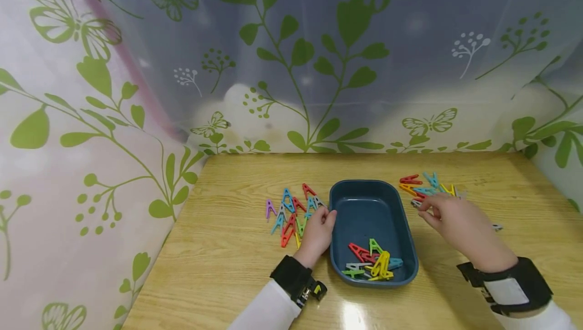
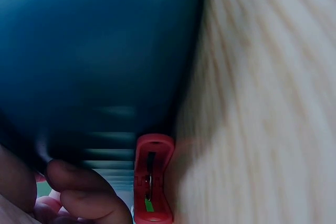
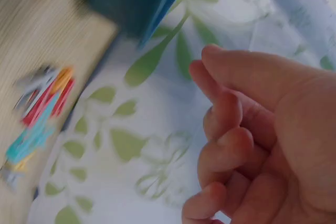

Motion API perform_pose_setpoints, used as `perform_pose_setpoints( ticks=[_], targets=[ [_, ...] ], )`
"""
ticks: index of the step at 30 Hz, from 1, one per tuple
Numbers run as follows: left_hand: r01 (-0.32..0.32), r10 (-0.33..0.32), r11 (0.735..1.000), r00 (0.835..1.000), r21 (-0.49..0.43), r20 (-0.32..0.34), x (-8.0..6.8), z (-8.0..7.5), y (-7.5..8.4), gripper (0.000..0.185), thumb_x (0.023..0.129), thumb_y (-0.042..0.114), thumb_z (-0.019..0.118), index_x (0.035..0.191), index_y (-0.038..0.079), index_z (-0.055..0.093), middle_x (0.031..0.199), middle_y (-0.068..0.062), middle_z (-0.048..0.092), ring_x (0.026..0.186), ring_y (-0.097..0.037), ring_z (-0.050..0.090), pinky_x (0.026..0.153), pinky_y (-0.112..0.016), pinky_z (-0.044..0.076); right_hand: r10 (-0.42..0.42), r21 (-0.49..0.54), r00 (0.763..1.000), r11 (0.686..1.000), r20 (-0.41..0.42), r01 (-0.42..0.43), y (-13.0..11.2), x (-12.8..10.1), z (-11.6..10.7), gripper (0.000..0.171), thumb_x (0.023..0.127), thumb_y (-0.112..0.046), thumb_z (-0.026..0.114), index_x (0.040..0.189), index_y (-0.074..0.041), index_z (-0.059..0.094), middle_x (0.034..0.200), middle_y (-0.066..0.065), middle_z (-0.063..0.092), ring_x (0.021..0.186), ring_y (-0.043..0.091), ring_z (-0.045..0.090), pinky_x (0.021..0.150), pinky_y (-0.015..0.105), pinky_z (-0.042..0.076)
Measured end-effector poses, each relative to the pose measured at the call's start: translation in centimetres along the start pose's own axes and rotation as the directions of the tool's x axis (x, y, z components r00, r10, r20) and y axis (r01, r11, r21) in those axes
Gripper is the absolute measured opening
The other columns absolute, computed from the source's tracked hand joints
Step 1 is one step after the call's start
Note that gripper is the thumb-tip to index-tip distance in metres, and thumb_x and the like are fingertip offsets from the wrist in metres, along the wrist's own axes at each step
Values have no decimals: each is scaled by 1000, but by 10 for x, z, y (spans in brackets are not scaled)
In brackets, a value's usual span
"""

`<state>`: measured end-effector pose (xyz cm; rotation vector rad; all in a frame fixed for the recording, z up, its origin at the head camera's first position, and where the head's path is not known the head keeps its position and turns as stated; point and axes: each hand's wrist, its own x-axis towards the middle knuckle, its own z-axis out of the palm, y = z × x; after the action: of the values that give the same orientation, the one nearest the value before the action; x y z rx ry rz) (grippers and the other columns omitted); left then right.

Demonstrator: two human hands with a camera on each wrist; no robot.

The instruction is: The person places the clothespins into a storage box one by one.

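My left hand [image 1: 317, 231] grips the left rim of a dark blue plastic basin [image 1: 336, 249], its curled fingers against the outer wall in the left wrist view. Inside the basin's near end lies a jumble of plastic clothespins [image 1: 381, 264] in yellow, red, green, grey and blue. A red clothespin [image 2: 154, 179] is beside the basin wall, close to the left fingers. Above the table right of the basin hangs my right hand [image 1: 469, 226], with loosely curled fingers [image 3: 226, 153] and nothing held. Just beyond it lies a group of mixed clothespins [image 1: 411, 179].
Another spread of coloured clothespins [image 1: 289, 223] lies left of the basin, partly behind the left hand. A grey clothespin [image 1: 497, 227] shows at the right hand's far side. Patterned cloth [image 1: 291, 67] hangs along the back and sides of the wooden table [image 1: 218, 249].
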<state>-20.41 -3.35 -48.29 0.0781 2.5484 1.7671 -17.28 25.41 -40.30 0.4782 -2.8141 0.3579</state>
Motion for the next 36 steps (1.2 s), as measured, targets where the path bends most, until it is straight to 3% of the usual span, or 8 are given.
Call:
perform_pose_setpoints(
  ticks=[3,10,15,19,23,31,36],
  targets=[
    [-3,3,1000,1000,-7,2,0,0,0,33,109,23,52,80,12,42,67,3,33,56,-11,38,56,-24,29,47,-15,999,999,0,-47,18,-1,0,15,89,-13,79,94,0,74,65,-1,46,54,12,37,50,27,26],
    [-7,7,1000,1000,-30,8,-1,-1,0,33,110,22,51,80,12,41,66,3,33,55,-12,37,55,-25,29,150,-34,987,988,63,-148,55,-2,5,17,93,-11,74,96,6,72,70,7,59,56,15,50,49,32,40],
    [-11,12,999,1000,-34,11,-1,-1,0,33,110,22,51,80,12,40,65,3,32,54,-12,36,55,-24,28,203,-41,976,979,79,-200,83,-5,17,15,92,-9,73,94,7,71,71,10,65,58,17,55,50,34,42],
    [-12,12,999,1000,-32,11,-1,-1,-1,33,110,22,51,80,12,40,66,3,32,54,-12,36,55,-24,28,275,-29,955,961,113,-273,99,-10,19,15,92,-8,72,95,7,70,70,11,65,58,19,56,48,34,41],
    [-8,8,999,1000,-36,13,-1,0,-1,33,110,22,51,80,12,40,66,2,31,54,-12,36,55,-25,28,347,-28,923,937,168,-347,108,-13,18,18,93,-9,70,97,9,69,71,12,65,60,22,58,48,36,42],
    [-4,5,999,1000,-38,14,-1,-1,-1,33,110,23,51,80,12,41,66,2,32,55,-12,37,55,-25,29,414,-60,871,908,264,-414,112,-16,15,20,94,-11,71,98,8,69,81,20,67,68,27,57,53,36,43],
    [-6,7,999,1000,-41,14,-1,-1,0,33,110,22,51,80,12,41,66,2,32,55,-12,37,55,-24,28,429,-67,857,901,285,-429,114,-17,15,20,94,-11,71,97,8,69,81,18,66,69,27,56,54,36,42]
  ],
)
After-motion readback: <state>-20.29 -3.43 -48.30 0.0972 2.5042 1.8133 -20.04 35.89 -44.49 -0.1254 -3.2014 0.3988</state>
